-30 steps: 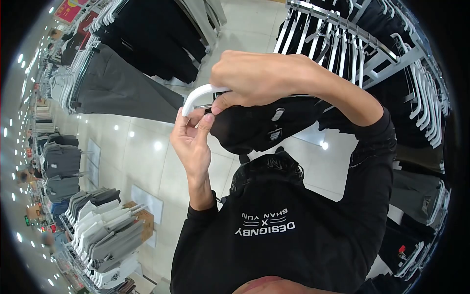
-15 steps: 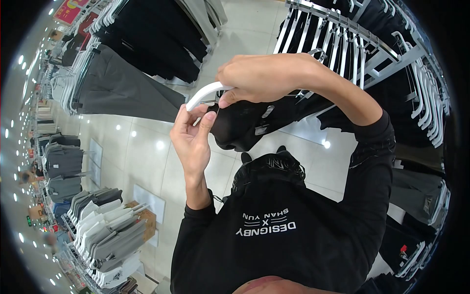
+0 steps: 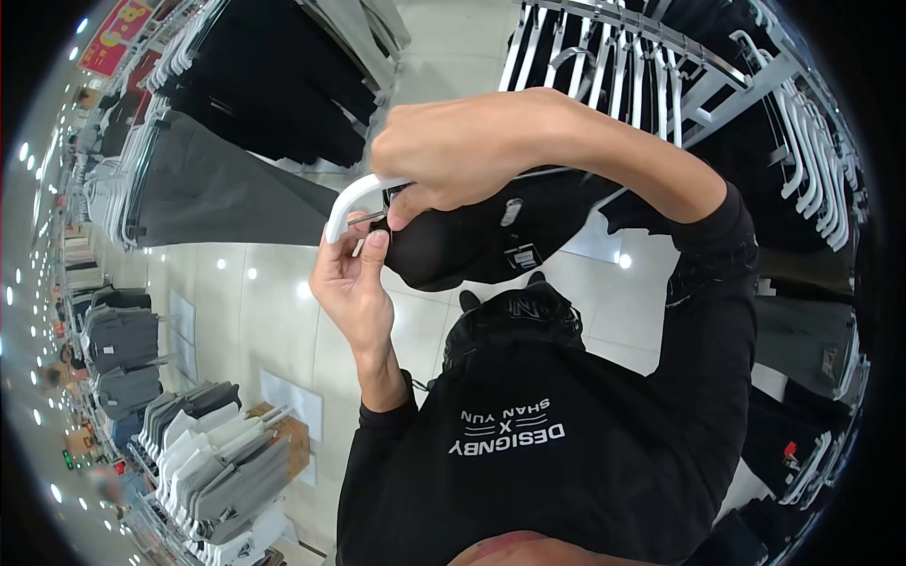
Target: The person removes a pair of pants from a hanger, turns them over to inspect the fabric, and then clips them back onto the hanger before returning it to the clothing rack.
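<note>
A white hanger (image 3: 347, 208) with a thin metal bar is held level in front of my chest. My right hand (image 3: 444, 151) is closed over its middle, with the thumb down by the bar. My left hand (image 3: 354, 292) is closed at the hanger's left end, thumb and fingers pinching where the bar meets the cloth. From the hanger hangs a black garment (image 3: 444, 247) with a pale label and a tag on it. The fingertips partly hide the point where garment and hanger join.
A rail (image 3: 661, 38) with black clothes on white hangers stands ahead at right. Grey trousers (image 3: 217, 184) and black trousers (image 3: 274, 85) hang at front left. Shirts (image 3: 208, 462) fill a rack at lower left. More hangers (image 3: 812, 160) line the far right.
Both hands and the hanger have shifted slightly left and down in view. The black garment shows more of its length, and its tag has come into clearer view.
</note>
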`<action>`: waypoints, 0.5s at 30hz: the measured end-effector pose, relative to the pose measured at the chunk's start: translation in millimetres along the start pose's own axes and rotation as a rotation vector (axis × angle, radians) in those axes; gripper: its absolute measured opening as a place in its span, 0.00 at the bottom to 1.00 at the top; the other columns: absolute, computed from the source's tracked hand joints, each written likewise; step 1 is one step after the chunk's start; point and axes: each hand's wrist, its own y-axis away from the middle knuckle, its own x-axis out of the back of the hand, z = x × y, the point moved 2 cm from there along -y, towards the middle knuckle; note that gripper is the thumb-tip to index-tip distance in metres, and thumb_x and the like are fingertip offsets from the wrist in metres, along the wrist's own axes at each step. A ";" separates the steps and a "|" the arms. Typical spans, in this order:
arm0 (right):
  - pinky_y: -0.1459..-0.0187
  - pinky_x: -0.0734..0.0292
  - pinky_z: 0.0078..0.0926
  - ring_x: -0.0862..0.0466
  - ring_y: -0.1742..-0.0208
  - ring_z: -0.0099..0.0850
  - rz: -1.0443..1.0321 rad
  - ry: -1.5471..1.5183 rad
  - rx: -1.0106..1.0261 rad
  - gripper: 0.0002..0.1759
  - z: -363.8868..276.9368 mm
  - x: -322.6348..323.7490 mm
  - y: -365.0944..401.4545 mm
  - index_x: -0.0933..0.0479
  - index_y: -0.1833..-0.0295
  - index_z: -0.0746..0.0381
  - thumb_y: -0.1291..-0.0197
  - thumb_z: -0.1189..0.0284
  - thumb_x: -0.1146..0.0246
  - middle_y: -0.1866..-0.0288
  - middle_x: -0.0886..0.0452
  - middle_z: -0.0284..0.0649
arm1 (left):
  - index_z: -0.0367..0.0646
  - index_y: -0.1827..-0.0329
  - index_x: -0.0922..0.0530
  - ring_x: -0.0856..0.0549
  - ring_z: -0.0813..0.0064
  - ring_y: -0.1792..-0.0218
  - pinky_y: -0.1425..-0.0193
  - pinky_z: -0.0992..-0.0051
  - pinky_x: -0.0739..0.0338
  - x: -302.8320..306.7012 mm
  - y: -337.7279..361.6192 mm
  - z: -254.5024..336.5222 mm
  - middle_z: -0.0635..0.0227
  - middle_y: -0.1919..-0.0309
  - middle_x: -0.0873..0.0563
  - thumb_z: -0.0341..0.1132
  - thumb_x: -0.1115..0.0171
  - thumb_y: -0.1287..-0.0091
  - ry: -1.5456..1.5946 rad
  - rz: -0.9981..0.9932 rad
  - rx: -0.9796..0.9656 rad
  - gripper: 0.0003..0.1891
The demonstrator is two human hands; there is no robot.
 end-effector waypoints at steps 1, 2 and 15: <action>0.73 0.29 0.41 0.25 0.79 0.46 -0.015 0.001 -0.012 0.19 2.0 1.4 2.9 0.16 0.60 0.75 0.29 0.65 0.31 0.81 0.24 0.50 | 0.27 0.48 0.18 0.17 0.79 0.55 0.47 0.78 0.20 -2.5 -0.8 1.6 0.64 0.52 0.15 0.22 0.31 0.27 -0.013 -0.003 -0.001 0.09; 0.72 0.29 0.41 0.24 0.78 0.45 -0.003 -0.037 -0.005 0.19 4.9 1.8 4.9 0.16 0.57 0.75 0.29 0.65 0.31 0.80 0.24 0.50 | 0.27 0.48 0.18 0.18 0.79 0.55 0.48 0.79 0.20 -4.0 -2.5 5.1 0.65 0.52 0.16 0.22 0.31 0.27 -0.025 -0.007 -0.002 0.09; 0.54 0.16 0.40 0.13 0.59 0.42 1.157 -0.055 0.253 0.21 19.4 -34.5 92.9 0.17 0.52 0.71 0.37 0.63 0.23 0.54 0.13 0.47 | 0.29 0.53 0.19 0.18 0.81 0.58 0.51 0.81 0.20 -22.8 -36.7 66.7 0.69 0.57 0.19 0.22 0.32 0.27 -0.290 -0.150 -0.123 0.05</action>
